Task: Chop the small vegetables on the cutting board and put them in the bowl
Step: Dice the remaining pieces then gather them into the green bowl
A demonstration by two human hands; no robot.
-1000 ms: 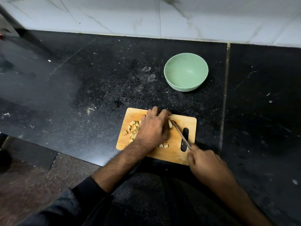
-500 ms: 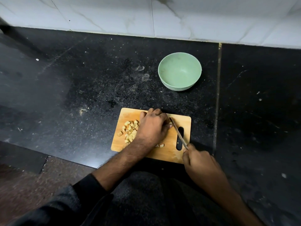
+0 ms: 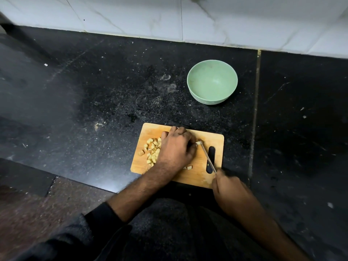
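Head view: on the wooden board [image 3: 212, 178] the left hand [image 3: 176, 147] lies knuckles up, fingers curled down over a pale piece [image 3: 197, 143] that peeks out at its fingertips, pinning it to the wood. The right hand [image 3: 228, 187] wraps its fingers round the handle of the knife [image 3: 207, 157], which is hidden in the fist; the thin blade slants across the board's dark slot [image 3: 211, 160], its tip touching that piece just beside the left fingertips. A heap of cut cubes [image 3: 152, 150] lies on the board's left part, partly under the left wrist, and two stray bits [image 3: 188, 167] lie near the front edge. The green bowl [image 3: 212, 98] stands on the black counter [image 3: 94, 91] beyond the board, well apart from it and holding nothing that shows. Chopping looks well along, with nothing yet moved to the bowl. To cut cleanly, the left fingertips should stay tucked back from the blade, knuckles guiding it, the piece pressed flat so it cannot roll. Short downward strokes with the tip kept low would probably stop bits from skipping off the board.
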